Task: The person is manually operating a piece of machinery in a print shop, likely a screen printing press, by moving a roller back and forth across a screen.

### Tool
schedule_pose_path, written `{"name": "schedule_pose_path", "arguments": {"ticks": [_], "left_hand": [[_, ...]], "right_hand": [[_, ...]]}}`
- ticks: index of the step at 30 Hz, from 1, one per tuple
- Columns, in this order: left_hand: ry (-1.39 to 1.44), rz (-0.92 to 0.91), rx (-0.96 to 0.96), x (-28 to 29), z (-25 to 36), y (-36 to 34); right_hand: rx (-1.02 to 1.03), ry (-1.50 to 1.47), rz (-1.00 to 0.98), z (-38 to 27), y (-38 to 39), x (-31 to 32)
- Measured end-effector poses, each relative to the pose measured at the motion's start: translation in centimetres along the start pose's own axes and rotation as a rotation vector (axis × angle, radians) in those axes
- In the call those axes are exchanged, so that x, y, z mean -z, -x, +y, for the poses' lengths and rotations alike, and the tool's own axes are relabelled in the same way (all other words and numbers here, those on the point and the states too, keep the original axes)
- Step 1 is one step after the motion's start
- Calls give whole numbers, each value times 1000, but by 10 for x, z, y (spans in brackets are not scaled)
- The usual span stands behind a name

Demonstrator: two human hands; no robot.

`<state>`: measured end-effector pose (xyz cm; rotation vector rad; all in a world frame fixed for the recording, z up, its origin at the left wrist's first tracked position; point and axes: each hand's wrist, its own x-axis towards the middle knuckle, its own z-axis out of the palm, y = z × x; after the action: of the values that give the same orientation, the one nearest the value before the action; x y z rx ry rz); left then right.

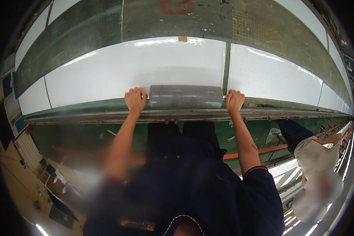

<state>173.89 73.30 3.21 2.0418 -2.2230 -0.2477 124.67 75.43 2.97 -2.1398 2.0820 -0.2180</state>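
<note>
A grey, glossy roll of film (186, 97) lies crosswise at the near edge of a long table, with a thin rod end sticking out on each side. My left hand (136, 100) is closed around the rod end on the left. On the right, my right hand (235, 100) grips the other rod end, its fingers curled over it. Beyond the roll lies a glossy white sheet (106, 74), and a second white sheet (271, 74) sits to its right across a narrow dark gap. What the roll's underside touches is hidden.
A small brown piece (183, 39) rests at the white sheet's far edge. Past it runs a scuffed green table surface (177, 25). A metal rail (185, 115) borders the table's near side. Another person in a light shirt (316, 155) stands at the lower right, by an orange bar (271, 150).
</note>
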Motion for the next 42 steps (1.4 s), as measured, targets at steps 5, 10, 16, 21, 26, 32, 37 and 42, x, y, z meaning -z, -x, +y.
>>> {"name": "schedule_pose_path", "arguments": {"ticks": [5,10,16,21,26,32,37,42], "left_hand": [[134,-89,115,3,4,40],[182,-159,271,12,34,29],[230,-194,194,2,118,3],[190,-329,214,-27,177,-19],[177,-306,324,-24,208,-55],[58,-203,384,-42,210,-109],[45,64,312,-55,188,-167],[255,118,465,-46,208,-258]], "right_hand": [[51,-45,-131,5,33,11],[63,-13,-87,33,24,26],[31,72,-114,100,12,70],[-116,119,-315,135,-13,90],[-173,-7,-254,198,-27,61],[-186,-120,-14,204,-67,33],[-121,-138,189,215,-137,27],[-168,-157,325,232,-227,24]]}}
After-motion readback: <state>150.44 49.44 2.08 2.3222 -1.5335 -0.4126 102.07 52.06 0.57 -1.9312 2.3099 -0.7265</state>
